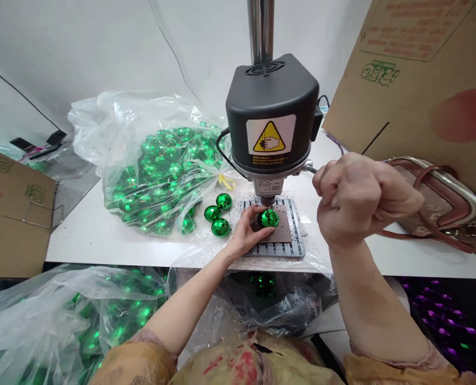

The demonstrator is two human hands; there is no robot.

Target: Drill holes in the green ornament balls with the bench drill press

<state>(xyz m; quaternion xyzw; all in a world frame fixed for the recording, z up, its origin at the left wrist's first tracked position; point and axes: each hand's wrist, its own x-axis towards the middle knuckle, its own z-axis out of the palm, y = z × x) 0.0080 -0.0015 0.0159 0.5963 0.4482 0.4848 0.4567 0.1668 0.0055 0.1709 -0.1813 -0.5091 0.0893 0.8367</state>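
Observation:
Under the chuck of a black bench drill press (272, 117), my left hand (248, 232) grips a shiny green faceted ball (268, 217) between thumb and fingers. The ball rests on a brown board (282, 230) over the slotted metal base (298, 235), and the drill tip meets its top. My right hand (358, 198) is closed in a fist around the press's feed lever (311, 167), most of which the fingers hide. Several loose green balls (221, 227) lie on the table left of my left hand.
A clear plastic bag (161, 182) full of green balls lies on the white table (77, 235). Another bag of green balls (113, 310) is below the front edge. Cardboard boxes (13, 214) stand at both sides, and a brown handbag (442, 203) sits at right. Purple balls (442, 310) show lower right.

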